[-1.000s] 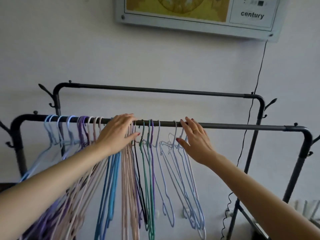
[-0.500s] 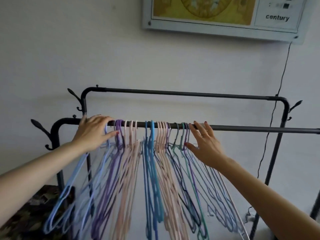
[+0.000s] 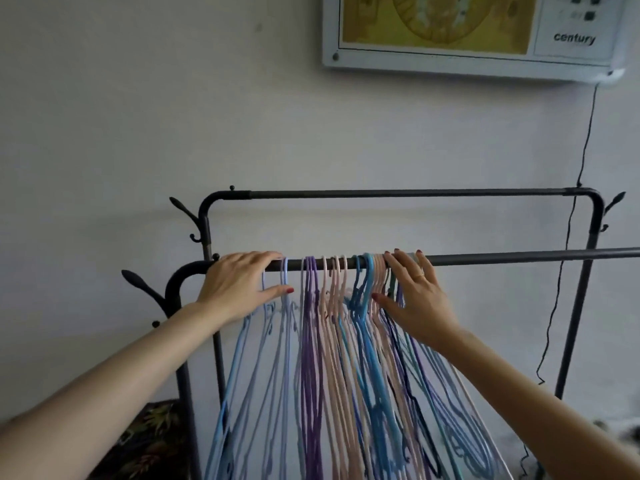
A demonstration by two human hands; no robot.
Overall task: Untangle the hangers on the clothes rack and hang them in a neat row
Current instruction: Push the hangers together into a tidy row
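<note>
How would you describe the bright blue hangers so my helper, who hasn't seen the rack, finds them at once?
Find the front rail of the dark clothes rack, where the hangers hang bunched between two hands. The bright blue hangers hang just left of the right hand. Pale pink hangers flank them; these alone are saturated sky blue.

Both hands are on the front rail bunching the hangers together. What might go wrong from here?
1. The thin pink, purple and blue wire hangers cross lower down, mostly under the right hand; squeezing them closer may lock the tangle instead of clearing it.
2. The open left hand sits near the bend of the dark metal front rail, so pale blue hangers pushed further have little room.
3. Pressing both hands sideways could rock the rack.
</note>
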